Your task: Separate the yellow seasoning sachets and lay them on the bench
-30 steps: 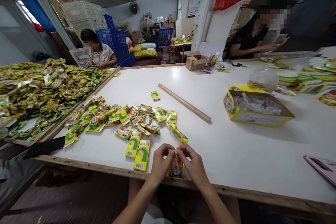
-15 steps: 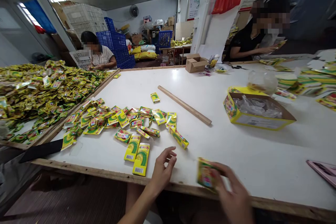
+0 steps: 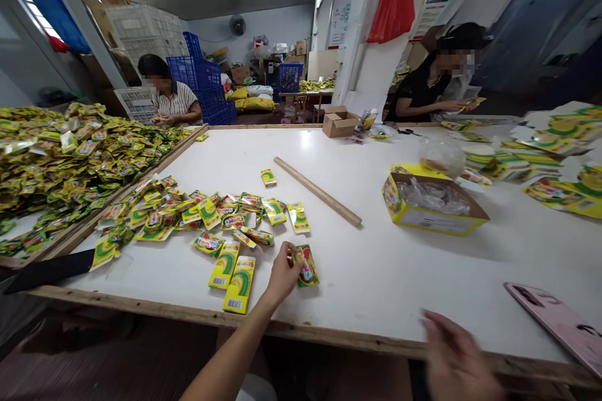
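Observation:
My left hand (image 3: 283, 272) pinches a small yellow-green-red carton (image 3: 306, 265) by its left edge, just over the white table. Two flat cartons with barcodes, one of them a yellow carton (image 3: 239, 285), lie to the left of that wrist near the table's front edge. Behind them spreads a loose heap of similar cartons (image 3: 207, 212). My right hand (image 3: 458, 357), blurred, is above the front edge at the lower right, its fingers stretched out and nothing seen in them. A pink phone (image 3: 555, 322) lies to its right.
A wooden strip (image 3: 317, 191) lies across the white table (image 3: 376, 276). Right of it stands an open display box (image 3: 435, 203) with clear plastic bags inside. Beyond a wooden ledge at left is a large pile of packets (image 3: 84, 156). Two other people sit at the far side.
My left hand has moved forward and taken hold of a carton. My right hand has moved right, and the carton it held is no longer in view. The camera view has shifted slightly right.

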### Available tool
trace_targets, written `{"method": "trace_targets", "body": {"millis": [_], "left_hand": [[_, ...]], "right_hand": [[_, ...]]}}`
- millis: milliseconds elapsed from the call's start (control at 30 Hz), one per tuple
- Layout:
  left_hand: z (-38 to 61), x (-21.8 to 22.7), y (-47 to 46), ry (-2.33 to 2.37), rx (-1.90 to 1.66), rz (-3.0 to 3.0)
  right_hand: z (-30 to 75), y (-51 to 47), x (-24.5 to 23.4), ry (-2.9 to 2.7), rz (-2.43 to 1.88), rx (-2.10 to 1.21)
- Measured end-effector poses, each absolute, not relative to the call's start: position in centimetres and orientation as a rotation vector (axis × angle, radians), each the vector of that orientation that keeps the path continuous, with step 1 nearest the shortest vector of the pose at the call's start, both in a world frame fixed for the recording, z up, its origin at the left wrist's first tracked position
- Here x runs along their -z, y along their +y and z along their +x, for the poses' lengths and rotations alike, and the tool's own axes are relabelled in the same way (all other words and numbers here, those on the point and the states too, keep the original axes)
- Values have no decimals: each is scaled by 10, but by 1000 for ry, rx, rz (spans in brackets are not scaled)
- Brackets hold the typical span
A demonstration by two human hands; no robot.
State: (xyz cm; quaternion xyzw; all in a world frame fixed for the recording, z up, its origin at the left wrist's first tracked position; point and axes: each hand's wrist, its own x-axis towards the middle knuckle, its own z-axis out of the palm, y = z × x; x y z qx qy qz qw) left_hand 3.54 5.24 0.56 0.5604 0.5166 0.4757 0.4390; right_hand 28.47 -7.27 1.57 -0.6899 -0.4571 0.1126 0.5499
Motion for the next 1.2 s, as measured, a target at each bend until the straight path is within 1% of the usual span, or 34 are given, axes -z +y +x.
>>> {"method": "trace_targets", "body": {"millis": [33,100,167,233,333,500,700,900,1200], "left_hand": [[31,-6,44,1203,-1189,1361],[24,-8,28,1017,-1202,1286],[19,-12,16,886,-1187,1244],[16,-14,9,860,-1135,1265],[12,-14,7,893,-1070,1328],[8,-12,11,1043,-1112,1418],[10,-9,11,1000,-1277,1267],[11,-14,11,1112,-1186,1405],[18,-14,18,1220,-1261,1310]], "right_hand": [[265,-61,-13,-1094,-1585,-337],[226,-37,-9,-1213,-1423,-621],[195,-17,-5,-1261,-1252,-808],[178,-6,-2,-1281,-1141,-937],[173,0,0,-1360,-1105,-1048],[171,9,-2,-1472,-1143,-1043],[161,20,5,-1388,-1130,-992],[166,8,-7,-1486,-1124,-989],[159,14,-14,-1394,-1242,-975]]}}
